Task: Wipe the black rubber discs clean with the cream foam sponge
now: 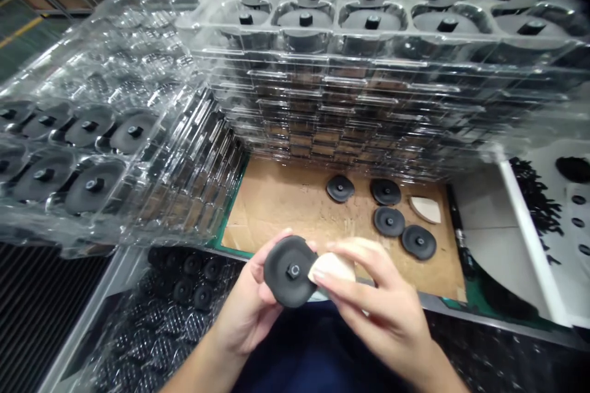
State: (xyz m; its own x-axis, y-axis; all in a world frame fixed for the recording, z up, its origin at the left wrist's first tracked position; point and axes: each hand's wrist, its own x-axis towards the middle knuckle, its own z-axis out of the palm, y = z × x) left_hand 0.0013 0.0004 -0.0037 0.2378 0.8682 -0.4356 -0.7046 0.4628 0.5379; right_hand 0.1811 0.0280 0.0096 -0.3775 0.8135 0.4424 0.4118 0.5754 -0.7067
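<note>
My left hand [249, 301] grips a round black plastic disc [286, 282] by its edge, with the small central stub facing up. In my right hand [378, 295] is a cream wedge-shaped sponge [338, 265], pinched between thumb and fingers. The sponge's tip touches the right side of the disc. On the cardboard sheet [271, 196] beyond my hands lie several similar discs, among them one black disc [340, 188] apart from the others and another disc [418, 242] at the right. A second cream wedge [426, 209] rests beside them.
A tall stack of clear plastic trays [318, 80] holding black discs stands behind the cardboard. Another tray stack [152, 178] rises at the left. At the right a white bin [525, 239] borders the work area, with small black parts [530, 187] beyond it. More discs [184, 288] sit in a lower tray.
</note>
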